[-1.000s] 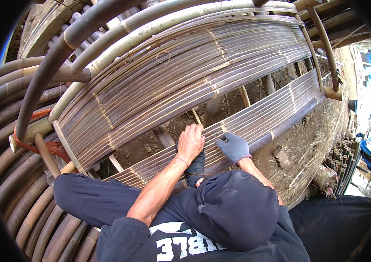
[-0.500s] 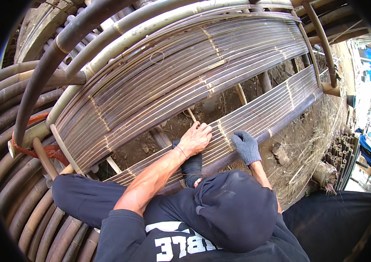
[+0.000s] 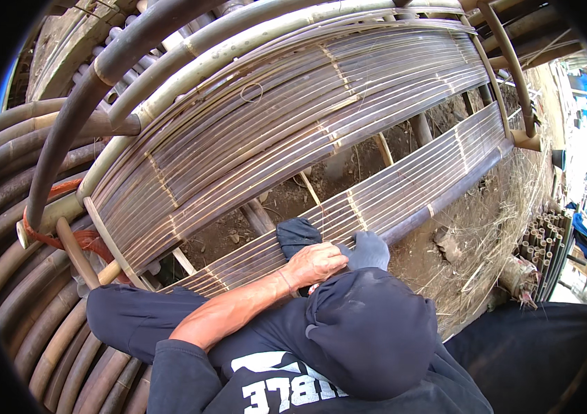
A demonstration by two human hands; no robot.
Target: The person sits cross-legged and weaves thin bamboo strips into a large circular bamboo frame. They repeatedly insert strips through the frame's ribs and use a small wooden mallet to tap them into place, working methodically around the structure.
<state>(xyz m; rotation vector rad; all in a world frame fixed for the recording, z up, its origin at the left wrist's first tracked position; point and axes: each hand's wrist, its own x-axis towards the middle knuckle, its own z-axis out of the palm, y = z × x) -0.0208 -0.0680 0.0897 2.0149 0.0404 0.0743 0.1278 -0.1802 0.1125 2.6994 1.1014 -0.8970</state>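
Note:
My bare left hand lies low over the near band of dark split-bamboo slats, its fingers curled closed. Against its fingertips presses my right hand in a grey knit glove, fingers also bent. Whatever is pinched between them is hidden. Just beyond the left hand, a dark cloth-covered shape rests on the slats; I cannot tell what is inside it. A dusty, dark rounded shape blocks the view just below the gloved hand. The slats show pale joint marks and narrow gaps.
A wide slatted panel spans the bamboo frame, with soil showing between the bands. Curved bamboo poles crowd the left. Orange-red strapping wraps a corner. Bundled bamboo tubes and dry straw lie right.
My left hand has moved down off the slats and my gloved right hand has come left and down, so they now meet. More of the dark cloth-covered shape shows.

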